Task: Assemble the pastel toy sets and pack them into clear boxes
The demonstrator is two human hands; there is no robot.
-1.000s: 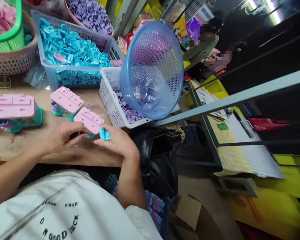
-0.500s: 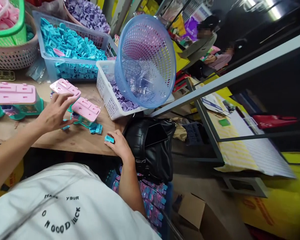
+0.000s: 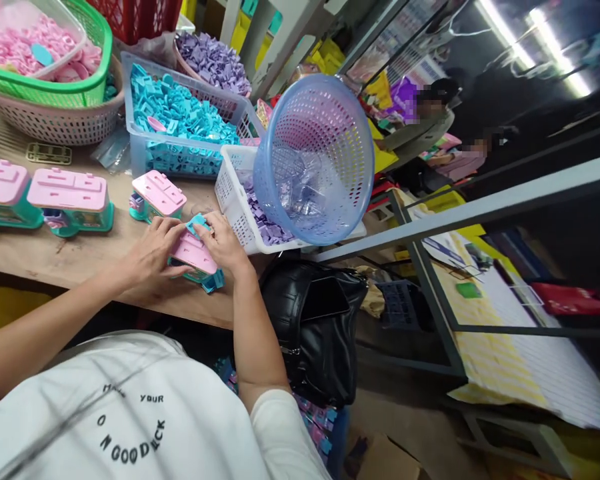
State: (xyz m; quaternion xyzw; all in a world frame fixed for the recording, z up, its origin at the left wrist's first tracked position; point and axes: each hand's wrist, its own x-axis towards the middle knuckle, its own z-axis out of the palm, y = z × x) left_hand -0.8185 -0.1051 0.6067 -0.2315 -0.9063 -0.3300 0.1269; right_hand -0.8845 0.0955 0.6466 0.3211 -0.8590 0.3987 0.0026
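Note:
Both my hands are on a small toy house [image 3: 196, 255] with a pink roof and teal base, lying on the wooden bench [image 3: 80, 257] near its front edge. My left hand [image 3: 153, 252] grips the house's left side. My right hand [image 3: 223, 243] pinches a small teal plastic piece [image 3: 197, 224] against the top end of the house. A few loose teal pieces [image 3: 214, 281] lie by the house's lower right corner. Another finished pink-roofed house [image 3: 157, 195] stands just behind.
Two more pink-roofed houses [image 3: 70, 198] stand at the left. Behind are a crate of teal pieces [image 3: 180, 120], a white basket of purple pieces [image 3: 260, 223] with a tilted blue round basket [image 3: 325, 153] on it, and baskets of pink parts [image 3: 45, 60]. A black bag [image 3: 315, 320] hangs at the bench's right end.
My right hand lifted a teal piece from the bench edge up to the house. My left hand came back from the rear house and took hold of the front one. The camera shifted.

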